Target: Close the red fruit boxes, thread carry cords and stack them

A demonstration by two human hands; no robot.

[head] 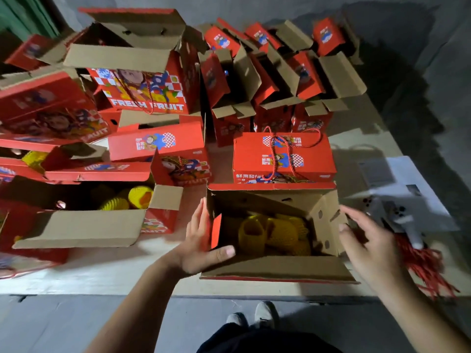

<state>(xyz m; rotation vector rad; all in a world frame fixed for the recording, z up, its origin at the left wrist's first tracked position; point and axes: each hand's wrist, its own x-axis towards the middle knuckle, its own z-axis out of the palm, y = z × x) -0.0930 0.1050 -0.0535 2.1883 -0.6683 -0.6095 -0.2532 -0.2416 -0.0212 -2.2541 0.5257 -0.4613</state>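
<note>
Item one: an open red fruit box (277, 270) at the near edge of the surface (102, 271), all flaps up or folded outward, brown cardboard inside. We see yellow foam-netted fruit (275, 233) in its bottom.

Our left hand (201, 240) sits at the box's left side: fingers (200, 215) straight and laid flat against the outside of the left end flap, thumb hooked over the near edge into the opening. We count this as pressing, not gripping. Our right hand (369, 240) hovers just beside the right end flap, fingers spread and loosely extended, holding nothing; we cannot tell whether the fingertips touch the cardboard.

Item two: a closed red box (283, 156) directly behind the open one, touching it, with a red twisted carry cord (280, 151) threaded through its top.

Item three: a bundle of loose red cords (423, 266) on the surface to the right of our right hand, beside some blurred white papers (397, 184).

Item four: to the left, a larger open box (76, 225) with yellow-netted fruit showing, and more red boxes stacked around it, one marked FRESH FRUIT (147, 93).

Item five: a row of empty open boxes (267, 80) at the far side.

Below the surface edge, our shoes (254, 317) on a grey floor.
</note>
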